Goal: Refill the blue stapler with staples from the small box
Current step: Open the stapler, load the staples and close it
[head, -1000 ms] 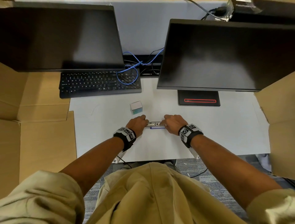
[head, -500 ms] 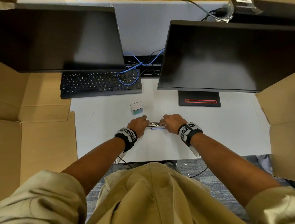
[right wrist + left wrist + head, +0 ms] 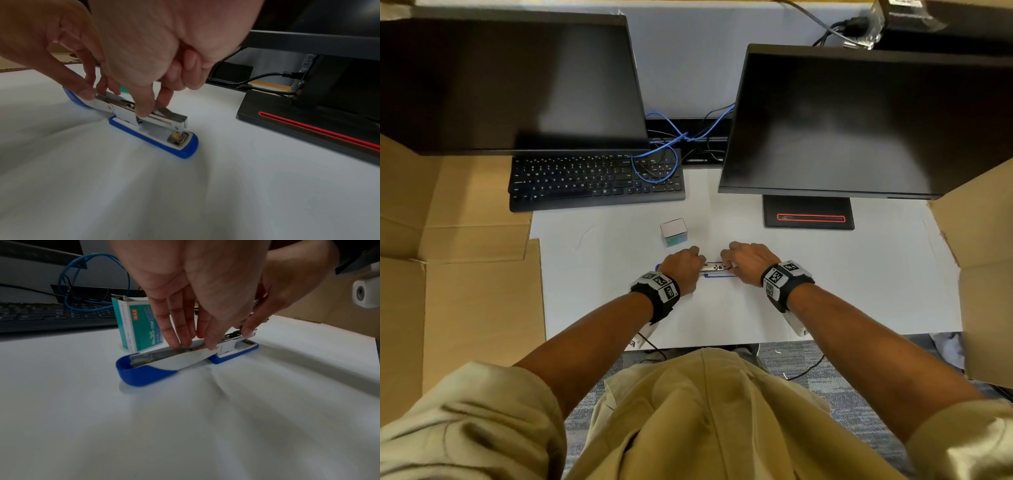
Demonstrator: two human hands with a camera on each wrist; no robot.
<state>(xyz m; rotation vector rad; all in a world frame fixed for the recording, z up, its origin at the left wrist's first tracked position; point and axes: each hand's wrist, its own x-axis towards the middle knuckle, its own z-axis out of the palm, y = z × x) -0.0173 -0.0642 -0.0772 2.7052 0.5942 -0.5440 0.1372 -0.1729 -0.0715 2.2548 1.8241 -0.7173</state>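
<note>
The blue stapler point(image 3: 717, 275) lies opened flat on the white table, its blue-and-white cover point(image 3: 144, 373) folded back to the left and its base point(image 3: 164, 139) to the right. My left hand point(image 3: 193, 344) holds the cover between thumb and fingers. My right hand point(image 3: 154, 107) pinches the metal magazine between thumb and forefinger; whether a strip of staples sits between them I cannot tell. The small staple box point(image 3: 673, 231), teal and white with its flap up, stands just behind my left hand point(image 3: 688, 260). My right hand point(image 3: 746, 260) is a little to the right.
A black keyboard point(image 3: 595, 181) with a looped blue cable point(image 3: 654, 164) lies at the back left under a dark monitor point(image 3: 510, 85). A second monitor point(image 3: 859, 120) and its base point(image 3: 808, 216) stand at the back right. Cardboard point(image 3: 448, 274) flanks the table.
</note>
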